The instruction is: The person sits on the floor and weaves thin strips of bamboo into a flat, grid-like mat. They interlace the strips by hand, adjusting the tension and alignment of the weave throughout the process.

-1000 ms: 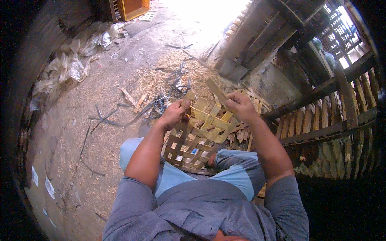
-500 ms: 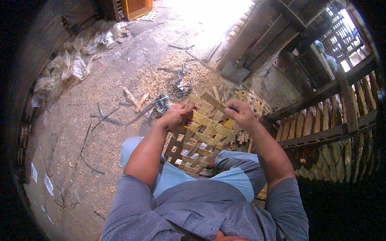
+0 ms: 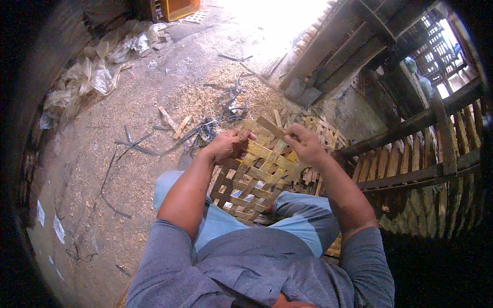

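Observation:
My left hand (image 3: 226, 145) grips the upper left of a square, open-woven lattice (image 3: 257, 185) of flat tan slats, its fingers closed round an upright slat end (image 3: 247, 127). My right hand (image 3: 303, 143) pinches another slat (image 3: 269, 125) at the lattice's top, which slants up to the left close beside the left one. The lattice rests over my lap, between my legs in light blue trousers, and parts of it are hidden under my fingers.
Behind the lattice lie woven slat pieces (image 3: 321, 126), shavings (image 3: 190, 100) and tangled dark strips (image 3: 205, 131). Crumpled plastic sheeting (image 3: 102, 72) lines the left wall. A wooden slatted structure (image 3: 411, 169) stands at my right, with posts (image 3: 328, 51) beyond. An orange crate (image 3: 178, 7) sits far back.
Over the last second my right hand has shifted a little left and the slat in it has tipped lower toward my left hand. Both hands still hold the lattice.

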A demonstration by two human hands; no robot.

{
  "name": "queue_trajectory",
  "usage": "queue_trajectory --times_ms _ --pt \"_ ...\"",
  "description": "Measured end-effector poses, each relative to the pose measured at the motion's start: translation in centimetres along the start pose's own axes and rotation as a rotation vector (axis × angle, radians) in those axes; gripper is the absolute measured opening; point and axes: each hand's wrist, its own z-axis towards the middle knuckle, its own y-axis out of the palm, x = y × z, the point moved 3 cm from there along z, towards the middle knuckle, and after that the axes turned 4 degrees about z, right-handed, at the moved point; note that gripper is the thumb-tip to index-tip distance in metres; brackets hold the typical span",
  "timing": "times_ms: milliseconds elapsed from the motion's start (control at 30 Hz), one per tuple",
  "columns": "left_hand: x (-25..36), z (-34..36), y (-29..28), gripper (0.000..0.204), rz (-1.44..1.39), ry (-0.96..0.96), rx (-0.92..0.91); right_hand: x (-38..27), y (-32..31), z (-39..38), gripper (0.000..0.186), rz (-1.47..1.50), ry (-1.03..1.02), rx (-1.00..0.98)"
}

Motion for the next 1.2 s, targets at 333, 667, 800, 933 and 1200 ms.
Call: queue_trajectory --times_ms 333,667,800,933,1200 --pt "1.8 -1.1 1.1 0.055 0.02 0.027 0.087 0.5 1.3 -0.6 0.013 0.325 0.163 -0.078" --pt "0.7 -0.1 0.3 0.059 0.164 0.058 0.256 1.2 2.4 -1.5 0.013 0.367 0.15 -0.036" --pt "1.0 -0.1 0.6 0.059 0.158 0.072 0.266 1.3 2.7 -1.5 0.012 0.468 0.121 0.036" --pt "0.3 0.4 -0.2 0.06 0.162 0.094 0.253 0.7 2.7 -1.2 0.013 0.375 0.147 0.037" --pt "1.1 -0.4 0.5 0.061 0.183 0.059 0.291 0.8 2.7 -1.4 0.012 0.458 0.088 0.001"
